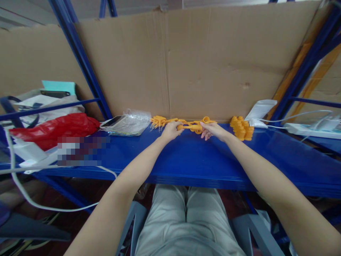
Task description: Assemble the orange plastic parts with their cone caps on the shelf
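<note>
Above the back of the blue shelf, my left hand (172, 131) pinches one end of a yellow-orange plastic part (190, 126). At its other end, the thumb and fingertips of my right hand (211, 131) are closed on it, the lower fingers loosely curled. Behind my hands lie more yellow plastic pieces, one of them with a round ring (206, 120). Left of my left hand is a heap of yellow pieces (158, 121) with thin, silvery spiral bits. To the right of my right hand stands a tight cluster of yellow pieces (242, 128). My fingers hide parts of the held piece.
Cardboard (207, 64) walls off the back. A clear plastic bag (133, 122) and a phone (113, 122) lie left, near a red bag (58, 128). A white pouch (261, 112) and a power strip (314, 131) with cables are right. Blue posts (82, 60) frame the shelf (197, 156).
</note>
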Motion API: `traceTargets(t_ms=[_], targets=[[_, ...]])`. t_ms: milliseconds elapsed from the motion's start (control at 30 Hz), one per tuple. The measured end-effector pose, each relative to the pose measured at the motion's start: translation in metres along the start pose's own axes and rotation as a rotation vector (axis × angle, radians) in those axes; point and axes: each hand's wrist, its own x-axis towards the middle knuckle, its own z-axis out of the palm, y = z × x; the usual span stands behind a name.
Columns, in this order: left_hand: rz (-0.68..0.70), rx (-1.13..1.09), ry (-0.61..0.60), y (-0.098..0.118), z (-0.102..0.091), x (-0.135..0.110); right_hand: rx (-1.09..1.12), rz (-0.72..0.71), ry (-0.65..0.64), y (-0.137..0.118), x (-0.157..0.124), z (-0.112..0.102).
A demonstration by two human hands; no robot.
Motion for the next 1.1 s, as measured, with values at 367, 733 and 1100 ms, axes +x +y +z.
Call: traceTargets(t_ms=[367,733,1100], targets=[[0.008,0.008,0.005,-0.0050,-0.0007,0.0004,0.014,-0.027,0.025,-0.0012,-0.0006,0.0002],[0.018,-0.005,0.048,-0.0038,0.0012,-0.0001,0.010,-0.044,-0.010,0.0012,0.0028,-0.0028],[-0.033,0.018,-0.001,-0.0002,-0.0012,0.0011,-0.040,-0.135,0.058,0.0045,0.0052,-0.0056]])
